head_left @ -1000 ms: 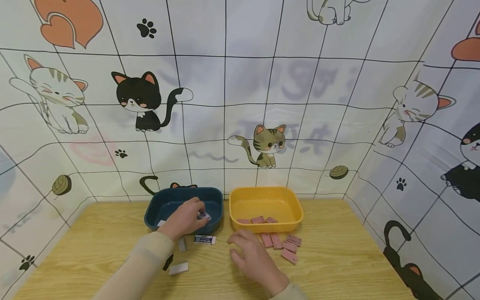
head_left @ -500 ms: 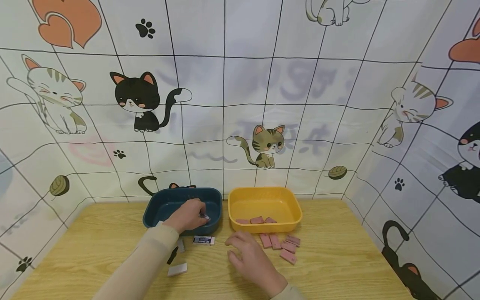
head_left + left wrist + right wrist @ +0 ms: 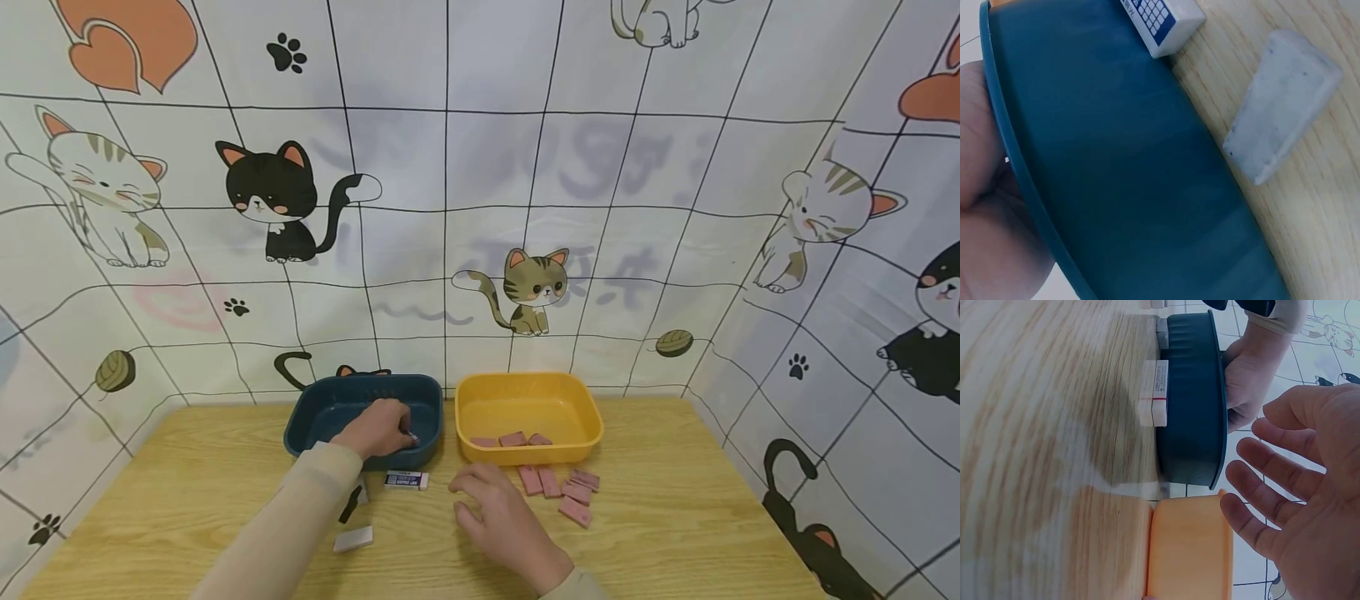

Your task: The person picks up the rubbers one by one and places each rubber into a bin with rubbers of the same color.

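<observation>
My left hand (image 3: pixel 377 429) reaches down into the blue bin (image 3: pixel 300 421), fingers curled round a printed eraser (image 3: pixel 413 437), of which only a small bit shows. In the left wrist view the bin's wall (image 3: pixel 1110 150) hides the fingertips of that hand (image 3: pixel 997 194). On the table in front of the bin lie a sleeved eraser (image 3: pixel 407 480), a grey-white eraser (image 3: pixel 1282 106) and a white block (image 3: pixel 353 539). My right hand (image 3: pixel 510 529) hovers before the yellow bin (image 3: pixel 528 454), fingers spread and slightly bent; the right wrist view shows this hand (image 3: pixel 1310 481) holding nothing.
Several pink blocks (image 3: pixel 576 512) lie on the wooden table (image 3: pixel 660 517) right of my right hand, and a few pink pieces (image 3: pixel 513 439) sit inside the yellow bin. A cat-patterned cloth (image 3: pixel 405 250) stands behind and beside the table.
My left hand has sunk slightly lower in the blue bin, and the eraser it holds is now mostly covered by the fingers. The right hand has barely moved.
</observation>
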The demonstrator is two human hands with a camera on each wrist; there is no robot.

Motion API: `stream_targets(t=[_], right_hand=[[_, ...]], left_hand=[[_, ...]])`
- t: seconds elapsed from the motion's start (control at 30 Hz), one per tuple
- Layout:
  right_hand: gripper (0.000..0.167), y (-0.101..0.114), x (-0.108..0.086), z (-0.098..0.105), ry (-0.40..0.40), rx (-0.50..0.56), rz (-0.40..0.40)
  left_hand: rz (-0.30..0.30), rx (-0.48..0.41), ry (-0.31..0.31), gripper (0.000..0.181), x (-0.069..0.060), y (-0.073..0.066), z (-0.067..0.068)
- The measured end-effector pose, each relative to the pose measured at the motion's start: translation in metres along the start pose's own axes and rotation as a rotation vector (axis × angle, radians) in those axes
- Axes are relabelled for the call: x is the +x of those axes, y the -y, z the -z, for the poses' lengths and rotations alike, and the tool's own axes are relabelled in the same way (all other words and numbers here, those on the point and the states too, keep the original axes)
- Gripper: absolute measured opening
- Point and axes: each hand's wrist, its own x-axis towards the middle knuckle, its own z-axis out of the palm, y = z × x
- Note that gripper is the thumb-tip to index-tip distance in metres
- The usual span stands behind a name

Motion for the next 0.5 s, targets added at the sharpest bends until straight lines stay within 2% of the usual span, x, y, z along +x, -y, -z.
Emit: stream_targets(t=[0.27, 0.5], right_hand=[[0.015, 0.0001, -0.0005, 0.0006, 0.039, 0.002, -0.032], [0.014, -0.0001, -0.0002, -0.0002, 0.043, -0.002, -0.032]], left_hand=[[0.003, 0.037, 0.013, 0.014, 0.006, -0.0007, -0.0012], [-0.007, 0.057, 0.007, 0.011, 0.0059, -0.0022, -0.0014]])
